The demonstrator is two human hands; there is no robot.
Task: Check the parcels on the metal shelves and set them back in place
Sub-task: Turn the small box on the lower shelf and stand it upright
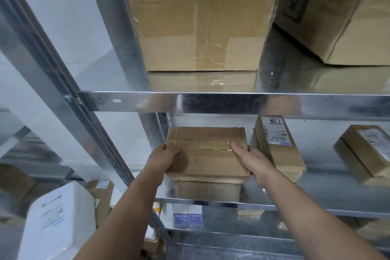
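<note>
I'm getting diffuse, even, fairly bright light with a cool cast and only soft shadows. The shelf rail (232, 102) smears glare and dim reflections across its front. A faint shadow sits under the taped box (205, 158). The wide lens bends the upright post (63, 74) at left; the white parcel (59, 221) looks blurred.
</note>
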